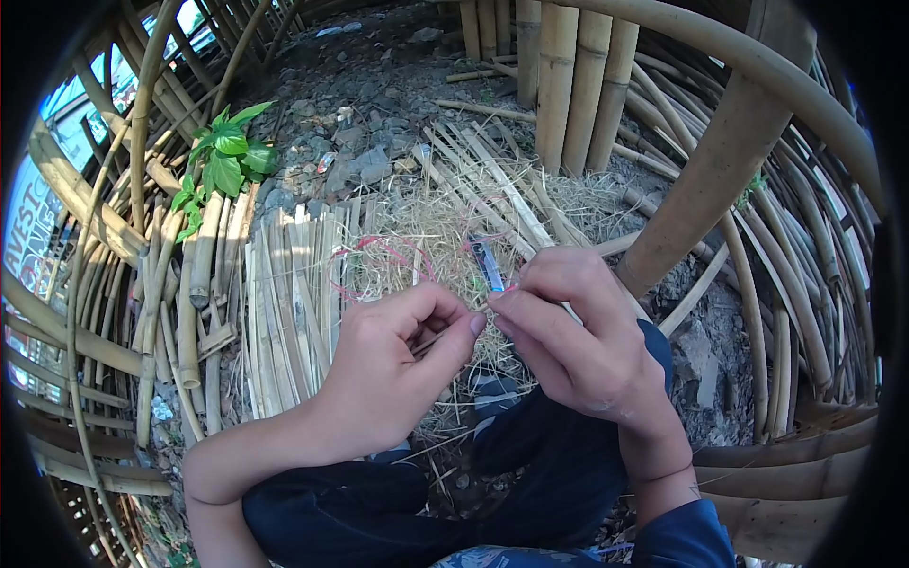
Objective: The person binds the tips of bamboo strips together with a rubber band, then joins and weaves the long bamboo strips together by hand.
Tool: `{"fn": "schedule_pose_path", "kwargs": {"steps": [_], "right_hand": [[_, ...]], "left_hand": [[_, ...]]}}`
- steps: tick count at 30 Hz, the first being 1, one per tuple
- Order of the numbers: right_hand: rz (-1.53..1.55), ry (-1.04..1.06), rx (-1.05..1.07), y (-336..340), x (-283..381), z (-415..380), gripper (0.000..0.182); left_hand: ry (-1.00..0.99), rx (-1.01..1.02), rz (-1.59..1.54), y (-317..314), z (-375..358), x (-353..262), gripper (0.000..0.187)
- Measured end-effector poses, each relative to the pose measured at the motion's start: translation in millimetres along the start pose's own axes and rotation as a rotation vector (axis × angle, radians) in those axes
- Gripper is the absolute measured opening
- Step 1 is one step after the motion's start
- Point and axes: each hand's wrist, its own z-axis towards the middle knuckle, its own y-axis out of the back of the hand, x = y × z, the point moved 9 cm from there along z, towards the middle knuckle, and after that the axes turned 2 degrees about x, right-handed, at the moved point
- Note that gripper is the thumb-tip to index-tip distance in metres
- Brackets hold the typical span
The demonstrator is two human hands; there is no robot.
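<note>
My left hand (402, 355) is closed, thumb against fingers, around a thin brownish strip that looks like bamboo. Close beside it, my right hand (578, 336) pinches a small pinkish-red end, perhaps of string. A blade-like tool with a blue part (489, 267) sticks up just beyond my right fingertips; whether that hand holds it I cannot tell. Loops of pink string (379, 268) lie on the shavings beyond my left hand. Most of what is between the fingers is hidden.
Split bamboo strips (284, 284) lie at the left and more (502, 189) ahead, over pale shavings (578, 199). Thick bamboo poles (705, 161) rise at the right. A green plant (227, 156) grows at the upper left, beside stony ground (365, 114).
</note>
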Motion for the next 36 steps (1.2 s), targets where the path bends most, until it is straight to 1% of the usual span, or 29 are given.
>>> {"fn": "schedule_pose_path", "kwargs": {"steps": [2,4,5,7,11,13,14,16,17,19,22,24,25,27,29,31,33,34,36], "right_hand": [[-0.01,0.003,0.004,1.5,0.6,0.8,0.032],[-0.018,0.007,0.007,1.1,-0.5,1.1,0.031],[-0.022,0.039,-0.006,1.0,0.3,0.4,0.03],[-0.026,0.069,-0.018,1.3,2.1,-0.3,0.031],[-0.131,0.129,0.022,-3.8,6.6,0.6,0.026],[-0.175,0.159,0.045,-8.8,8.4,0.0,0.025],[-0.213,0.172,0.024,-9.4,9.2,-1.2,0.024],[-0.252,0.186,0.004,-10.5,12.0,-2.2,0.023],[-0.305,0.175,-0.002,-11.3,13.3,-2.5,0.022],[-0.358,0.168,-0.005,-12.5,15.7,-2.0,0.021],[-0.427,0.133,0.031,-15.2,13.2,-1.4,0.019],[-0.48,0.03,-0.045,-8.5,2.3,-0.6,0.019],[-0.48,0.033,-0.044,-7.9,0.9,-0.6,0.019],[-0.451,-0.025,-0.053,-4.4,-7.4,-1.2,0.021],[-0.407,-0.036,-0.079,-4.0,-9.8,-2.3,0.023],[-0.365,-0.047,-0.103,-4.5,-11.6,-4.9,0.024],[-0.24,-0.118,-0.148,-3.3,-17.2,-8.4,0.026],[-0.242,-0.118,-0.148,-4.3,-16.1,-8.4,0.026],[-0.192,-0.178,-0.175,-3.7,-19.1,-9.7,0.026]], "left_hand": [[-0.014,0.016,0.031,-1.5,0.2,1.8,0.011],[-0.112,0.002,0.07,-2.0,-0.8,0.7,0.014],[-0.112,0.004,0.071,-3.7,-0.3,2.5,0.014],[-0.194,-0.081,0.006,0.2,-0.8,-3.4,0.011],[-0.211,-0.11,0.019,2.4,-2.0,-7.5,0.011],[-0.175,-0.04,0.199,-0.6,-1.4,-11.4,0.014],[-0.175,-0.041,0.198,-1.3,-0.9,-10.6,0.014],[-0.335,-0.116,0.345,-2.6,-3.5,-22.9,0.012],[-0.336,-0.117,0.344,-4.3,-2.8,-22.5,0.012],[-0.437,-0.177,0.4,-5.4,-6.0,-30.8,0.011],[-0.468,-0.21,0.373,-6.2,-8.2,-30.3,0.012],[-0.456,-0.217,0.372,-4.5,-8.7,-31.5,0.011],[-0.442,-0.224,0.373,-3.1,-8.7,-31.3,0.011],[-0.437,-0.237,0.376,-1.3,-9.1,-30.8,0.011],[-0.433,-0.243,0.378,-0.2,-9.4,-31.5,0.01],[-0.371,-0.235,0.346,1.3,-7.7,-28.8,0.01],[-0.398,-0.25,0.345,1.0,-8.1,-30.8,0.009],[-0.423,-0.265,0.344,1.2,-8.9,-32.8,0.009],[-0.412,-0.258,0.353,1.4,-8.9,-34.2,0.009]]}}
